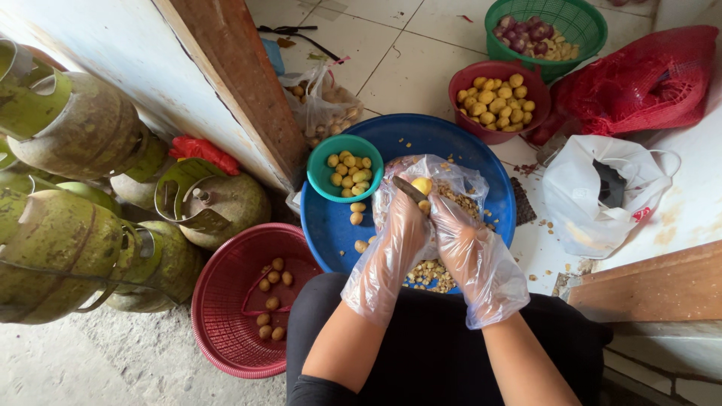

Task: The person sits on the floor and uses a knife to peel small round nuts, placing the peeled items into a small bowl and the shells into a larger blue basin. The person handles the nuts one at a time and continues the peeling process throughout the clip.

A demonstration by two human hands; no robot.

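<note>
Both my hands wear loose clear plastic gloves and meet over a large blue basin (466, 143). My left hand (402, 225) grips a small knife (408, 189) with its blade against a small yellow potato (422, 184). My right hand (455, 225) pinches that potato from the right. Peelings (429, 272) lie in the basin under a clear plastic bag (451, 174). A small teal bowl (331, 192) holding peeled yellow potatoes sits on the basin's left rim.
A red basket (218, 316) with several unpeeled potatoes stands at lower left beside green gas cylinders (75, 248). A maroon bowl (466, 113) of peeled potatoes, a green basket (579, 22) with shallots, a red mesh sack (639, 83) and a white bag (594, 188) lie beyond.
</note>
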